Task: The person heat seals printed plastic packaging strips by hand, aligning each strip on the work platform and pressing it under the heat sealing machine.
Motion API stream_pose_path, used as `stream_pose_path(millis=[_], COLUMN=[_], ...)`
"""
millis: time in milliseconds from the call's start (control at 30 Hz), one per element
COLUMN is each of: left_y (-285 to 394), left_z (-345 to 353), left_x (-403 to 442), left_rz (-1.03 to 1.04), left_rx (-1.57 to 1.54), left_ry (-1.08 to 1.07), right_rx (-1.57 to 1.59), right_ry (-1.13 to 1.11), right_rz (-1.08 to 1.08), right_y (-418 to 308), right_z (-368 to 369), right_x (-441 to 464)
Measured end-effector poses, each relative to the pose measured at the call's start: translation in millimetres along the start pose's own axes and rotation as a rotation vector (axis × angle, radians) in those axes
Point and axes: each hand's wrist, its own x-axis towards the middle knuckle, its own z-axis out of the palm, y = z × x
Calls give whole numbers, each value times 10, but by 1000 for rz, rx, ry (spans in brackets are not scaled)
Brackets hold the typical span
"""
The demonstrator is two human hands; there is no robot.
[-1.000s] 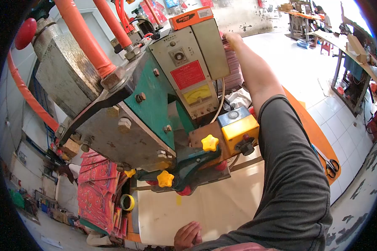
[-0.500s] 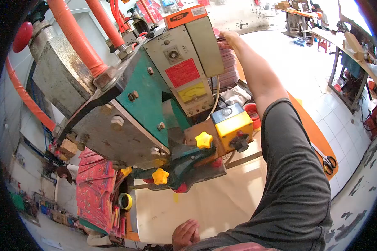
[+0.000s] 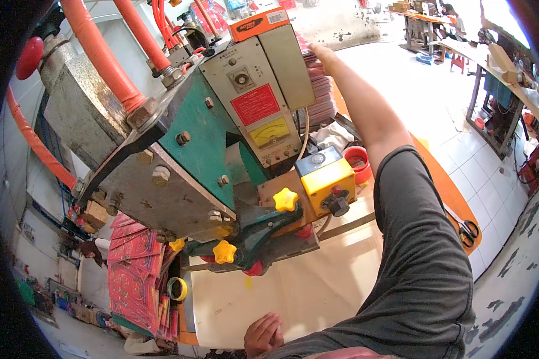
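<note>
My right hand [image 3: 321, 52] reaches far forward past the control box [image 3: 248, 99], to the top of a tall stack of pinkish-red sheets [image 3: 323, 96]. Its fingers are mostly hidden at the stack, so their grip cannot be made out. Near the bottom edge, my left hand [image 3: 265, 334] rests by the pale work surface [image 3: 233, 311] with its fingers curled in; nothing shows in them. Between the two hands stands a green and grey press machine [image 3: 191, 155] with yellow star knobs [image 3: 224, 252].
A yellow switch box [image 3: 328, 184] and a red tape roll [image 3: 357, 164] sit right of the press. Scissors [image 3: 466, 227] lie at the orange table's right edge. Red printed packets [image 3: 135, 275] pile up at left beside a yellow tape roll [image 3: 177, 289]. Another person [image 3: 452, 11] sits far back.
The view has shifted slightly, so the machine appears a little further left. My right hand stays by the stack, and my left hand keeps its curled pose.
</note>
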Motion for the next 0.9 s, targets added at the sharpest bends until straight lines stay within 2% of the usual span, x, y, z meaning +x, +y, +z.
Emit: stream_pose_path(millis=[100, 200, 267, 333, 367, 533, 600, 767, 900], left_y=[19, 7, -73, -65, -56, -34, -67, -52, -68], left_z=[-34, -39, -4, -19, -24, -15, 40, 19, 64], left_x=[13, -13, -65, -51, -46, -81, -91, -69, -72], left_rz=[-24, -20, 59, 38, 16, -11, 1, 1, 43], left_rx=[-13, -48, -2, -15, -33, -22, -4, -7, 1], left_ry=[-16, -21, -50, -48, -50, -78, -64, -41, 9], right_rx=[26, -322, -176, 1, -33, 1, 74, 29, 117], right_ry=[-56, 5, 170, 157, 168, 116, -7, -3, -4], right_rz=[-98, -432, -169, -124, -69, -84, -27, -6, -6], right_y=[93, 365, 149, 54, -14, 19, -37, -81, -50], right_z=[52, 84, 55, -53, -123, -397, -508, -646, -613], right_x=[183, 920, 416, 173, 88, 220, 167, -45, -117])
